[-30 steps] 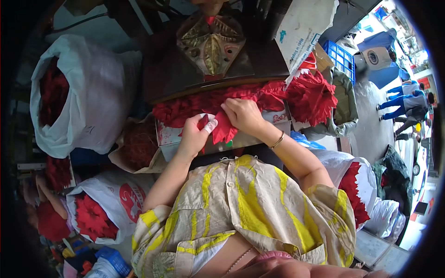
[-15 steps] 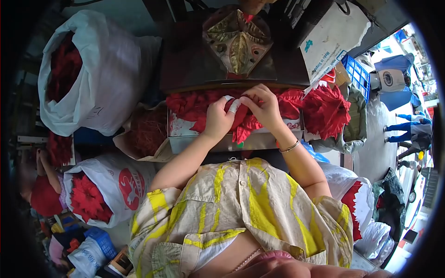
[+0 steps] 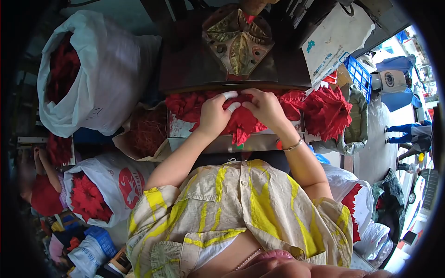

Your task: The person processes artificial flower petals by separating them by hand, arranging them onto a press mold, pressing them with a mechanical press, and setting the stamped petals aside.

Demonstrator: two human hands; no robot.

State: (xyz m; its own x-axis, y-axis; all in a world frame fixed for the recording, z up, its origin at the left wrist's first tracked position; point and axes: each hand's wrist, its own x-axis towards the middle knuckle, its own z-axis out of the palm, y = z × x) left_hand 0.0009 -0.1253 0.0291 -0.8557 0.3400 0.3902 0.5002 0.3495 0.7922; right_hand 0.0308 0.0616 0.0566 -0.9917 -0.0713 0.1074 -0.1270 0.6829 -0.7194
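A red fabric petal piece lies between my two hands over a metal-sided tray, its pointed tip hanging past the near edge. My left hand, with white tape around its thumb and a finger, holds the left side of the fabric with curled fingers. On the other side, my right hand, with a bracelet at the wrist, grips the fabric too. The fingertips partly sink behind the red cloth. More red petals fill the tray around both hands.
Just beyond the tray stands a machine with a brass-coloured, petal-shaped metal mould. A large white sack of red petals is at left, near a box of red shreds. Stacked red petals sit at right. Another person is at far left.
My hands have moved slightly apart, from fingertips meeting above the cloth to lying on either side of it. The red piece is spread lower and flatter between them.
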